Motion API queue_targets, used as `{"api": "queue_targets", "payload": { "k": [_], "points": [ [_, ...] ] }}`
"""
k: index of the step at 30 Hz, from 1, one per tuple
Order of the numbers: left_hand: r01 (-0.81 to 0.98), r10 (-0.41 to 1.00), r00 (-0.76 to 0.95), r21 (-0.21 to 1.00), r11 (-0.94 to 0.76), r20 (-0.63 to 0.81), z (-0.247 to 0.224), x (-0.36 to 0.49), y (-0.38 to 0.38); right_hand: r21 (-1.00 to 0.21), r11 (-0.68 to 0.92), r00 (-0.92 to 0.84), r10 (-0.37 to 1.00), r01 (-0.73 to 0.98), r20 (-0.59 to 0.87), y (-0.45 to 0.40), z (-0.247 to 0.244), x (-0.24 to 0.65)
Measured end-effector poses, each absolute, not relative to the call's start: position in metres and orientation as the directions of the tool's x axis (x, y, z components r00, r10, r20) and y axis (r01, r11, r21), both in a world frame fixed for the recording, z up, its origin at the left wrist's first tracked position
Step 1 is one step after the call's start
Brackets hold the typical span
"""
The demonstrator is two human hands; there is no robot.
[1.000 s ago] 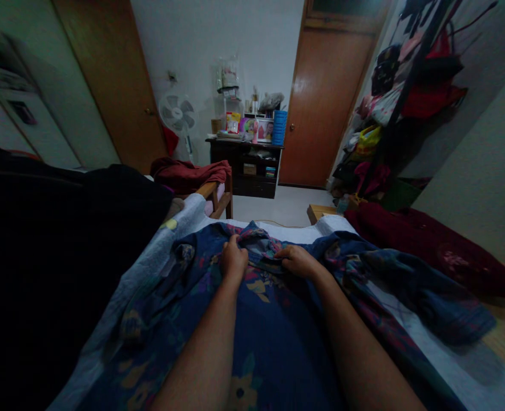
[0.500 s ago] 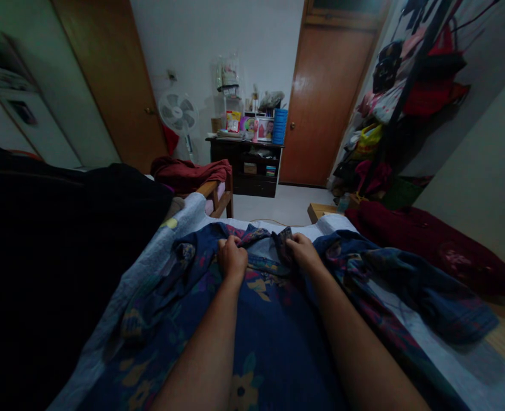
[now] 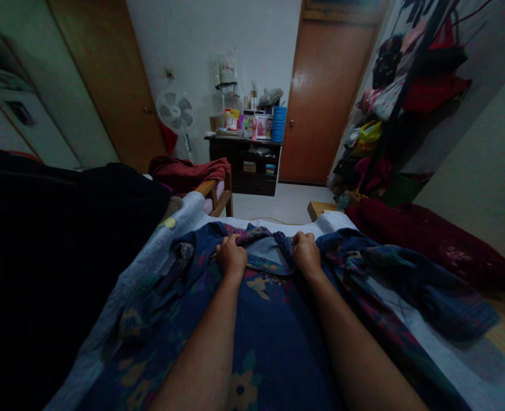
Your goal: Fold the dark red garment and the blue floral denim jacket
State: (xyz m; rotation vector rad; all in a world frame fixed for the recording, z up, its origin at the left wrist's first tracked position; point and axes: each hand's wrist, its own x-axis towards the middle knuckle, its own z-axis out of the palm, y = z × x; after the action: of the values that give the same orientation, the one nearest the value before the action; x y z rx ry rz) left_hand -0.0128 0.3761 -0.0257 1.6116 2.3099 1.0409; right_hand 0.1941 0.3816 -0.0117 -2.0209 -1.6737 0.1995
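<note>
A blue denim-like shirt with a yellow and pink flower print lies spread out before me, its collar end away from me and its sleeves out to both sides. My left hand is closed on the left side of the collar. On the collar's right side, my right hand is closed too, with its fingertips partly hidden in the cloth. Between the hands, the neck opening shows a paler inside. Under the shirt is a light blue-white sheet.
Dark clothing is heaped at the left, and a maroon garment lies at the right. Beyond the far edge stand a wooden frame with a red cloth, a fan and a dark cabinet. Bags hang at the right.
My right hand has shifted slightly right and taken a fuller grip on the collar. The raised collar flap beside it now lies lower. My left hand has barely moved.
</note>
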Motion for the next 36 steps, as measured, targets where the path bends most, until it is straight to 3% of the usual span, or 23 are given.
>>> {"api": "queue_targets", "payload": {
  "k": [3, 7, 9, 12, 16, 21, 24, 27, 31, 34, 36],
  "points": [
    [0.774, 0.868, -0.422, 0.603, 0.194, 0.263, -0.026, -0.013, 0.377, -0.312, -0.065, 0.156, 0.948, 0.948, 0.276, 0.375, -0.002, 0.188],
    [0.768, 0.866, -0.417, 0.617, 0.173, 0.277, -0.028, -0.015, 0.378, -0.257, 0.114, -0.008, 0.925, 0.96, 0.38, 0.373, 0.005, 0.183],
    [0.765, 0.866, -0.416, 0.622, 0.168, 0.278, -0.028, -0.016, 0.379, -0.237, 0.199, -0.122, 0.945, 0.951, 0.303, 0.374, 0.003, 0.183],
    [0.756, 0.871, -0.424, 0.626, 0.189, 0.249, -0.028, -0.015, 0.379, -0.217, 0.159, -0.135, 0.983, 0.963, 0.124, 0.378, -0.004, 0.184],
    [0.714, 0.879, -0.436, 0.67, 0.206, 0.194, -0.025, -0.013, 0.379, -0.277, 0.101, -0.104, 0.995, 0.956, 0.005, 0.386, -0.005, 0.192],
    [0.621, 0.863, -0.453, 0.774, 0.123, 0.225, -0.023, -0.014, 0.382, -0.481, 0.225, -0.334, 0.93, 0.848, -0.153, 0.384, 0.02, 0.224],
    [0.534, 0.889, -0.354, 0.843, -0.063, 0.291, -0.023, -0.018, 0.387, -0.554, 0.186, -0.354, 0.911, 0.811, -0.211, 0.377, 0.035, 0.244],
    [0.293, 0.954, -0.188, 0.941, -0.172, 0.233, -0.024, -0.025, 0.391, -0.558, 0.19, -0.379, 0.892, 0.808, -0.245, 0.373, 0.04, 0.248],
    [0.014, 0.992, -0.035, 0.992, -0.122, 0.123, -0.026, -0.036, 0.393, -0.419, 0.221, -0.36, 0.888, 0.881, -0.287, 0.372, 0.031, 0.234],
    [0.126, 0.985, -0.095, 0.983, -0.131, 0.144, -0.028, -0.04, 0.394, -0.26, 0.186, -0.263, 0.915, 0.947, -0.304, 0.373, 0.019, 0.227],
    [0.257, 0.97, -0.135, 0.952, -0.165, 0.205, -0.029, -0.04, 0.395, -0.222, 0.188, -0.245, 0.931, 0.957, -0.271, 0.375, 0.012, 0.227]
  ]
}}
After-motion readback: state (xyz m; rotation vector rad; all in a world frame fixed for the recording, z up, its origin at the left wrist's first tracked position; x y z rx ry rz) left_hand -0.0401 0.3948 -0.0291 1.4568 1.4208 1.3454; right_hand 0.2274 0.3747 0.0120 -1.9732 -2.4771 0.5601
